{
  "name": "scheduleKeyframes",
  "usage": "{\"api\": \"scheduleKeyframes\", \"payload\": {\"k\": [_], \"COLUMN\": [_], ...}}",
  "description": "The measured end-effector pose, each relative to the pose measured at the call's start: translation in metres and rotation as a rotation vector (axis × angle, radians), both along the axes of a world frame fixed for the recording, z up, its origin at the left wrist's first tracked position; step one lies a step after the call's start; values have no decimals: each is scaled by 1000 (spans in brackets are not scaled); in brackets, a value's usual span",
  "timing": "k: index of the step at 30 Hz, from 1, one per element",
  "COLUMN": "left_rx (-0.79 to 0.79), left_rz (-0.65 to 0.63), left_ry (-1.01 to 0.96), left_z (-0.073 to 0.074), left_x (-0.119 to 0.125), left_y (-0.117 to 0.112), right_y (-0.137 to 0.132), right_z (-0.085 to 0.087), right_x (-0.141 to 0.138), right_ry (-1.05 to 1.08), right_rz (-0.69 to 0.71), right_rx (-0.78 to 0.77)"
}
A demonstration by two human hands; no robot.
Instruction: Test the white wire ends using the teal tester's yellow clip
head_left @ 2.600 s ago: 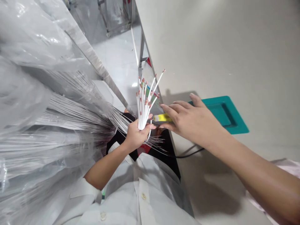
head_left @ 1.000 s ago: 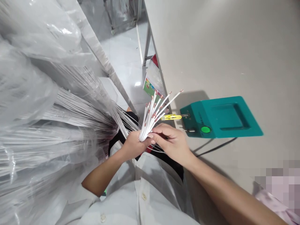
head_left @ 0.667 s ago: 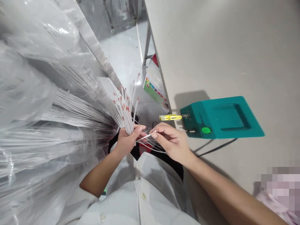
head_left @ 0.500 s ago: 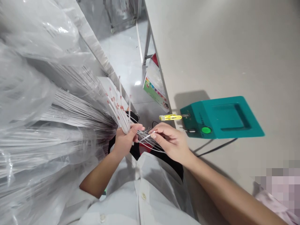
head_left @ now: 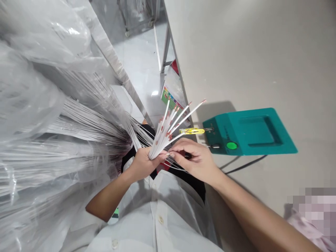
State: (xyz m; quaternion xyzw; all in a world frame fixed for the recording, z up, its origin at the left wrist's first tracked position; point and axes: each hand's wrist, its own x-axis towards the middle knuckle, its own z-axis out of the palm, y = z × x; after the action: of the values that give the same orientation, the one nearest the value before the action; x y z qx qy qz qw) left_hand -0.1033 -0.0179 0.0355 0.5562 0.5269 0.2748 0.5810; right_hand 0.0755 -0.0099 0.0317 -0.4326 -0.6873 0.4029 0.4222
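Note:
My left hand (head_left: 147, 161) is closed round a bundle of thin white cables (head_left: 164, 134), whose reddish, copper-like ends fan up and to the right. Close against it, my right hand (head_left: 194, 157) pinches finger and thumb together at the base of the bundle, by the left thumb. What lies in that pinch is too small to make out; it may be a cable end. Beyond the right hand, a teal tester box (head_left: 252, 133) with a lit green button sits on the table. A yellow clip (head_left: 193, 131) sticks out from its near side.
Long bunches of white cables (head_left: 86, 119) under clear plastic film (head_left: 28, 87) fill the left side. The grey table (head_left: 236, 52) spans the right, with a black cord (head_left: 246, 164) on it. A printed carton (head_left: 173, 91) stands on the floor. Pink cloth (head_left: 309, 227) shows at lower right.
My left hand has turned and moved right, so the cable ends now lean right, toward the yellow clip. My right hand stays nearly in place, now touching or almost touching the left.

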Motion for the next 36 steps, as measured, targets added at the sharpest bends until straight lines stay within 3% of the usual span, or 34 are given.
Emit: {"api": "scheduleKeyframes", "payload": {"k": [5, 7, 11, 15, 18, 23, 32, 36], "left_rx": [-75, -101, -130, -111, -69, -30, -19, -3], "left_rz": [-155, -157, -7, 172, 226, 234, 127, 69], "left_ry": [137, 150, 65, -9, -33, -11, 24, -73], "left_z": [-3, -4, -5, -3, -1, 0, -4, -2], "left_x": [-8, -8, -2, 3, 3, 2, 4, 1], "left_y": [-2, -2, 1, 3, 3, 0, -5, -3], "right_y": [1, 1, -3, -5, -4, 0, 2, 4], "right_z": [2, 2, -2, -10, -10, 1, 2, 4], "right_x": [9, 9, 8, 10, 8, 1, 2, 5], "right_ry": [-371, -491, -611, -542, -433, -112, -143, -64], "right_rz": [217, 258, 182, 72, -24, -164, 94, 179], "right_rx": [256, 382, 555, 646, 537, 166, 82, -5]}}
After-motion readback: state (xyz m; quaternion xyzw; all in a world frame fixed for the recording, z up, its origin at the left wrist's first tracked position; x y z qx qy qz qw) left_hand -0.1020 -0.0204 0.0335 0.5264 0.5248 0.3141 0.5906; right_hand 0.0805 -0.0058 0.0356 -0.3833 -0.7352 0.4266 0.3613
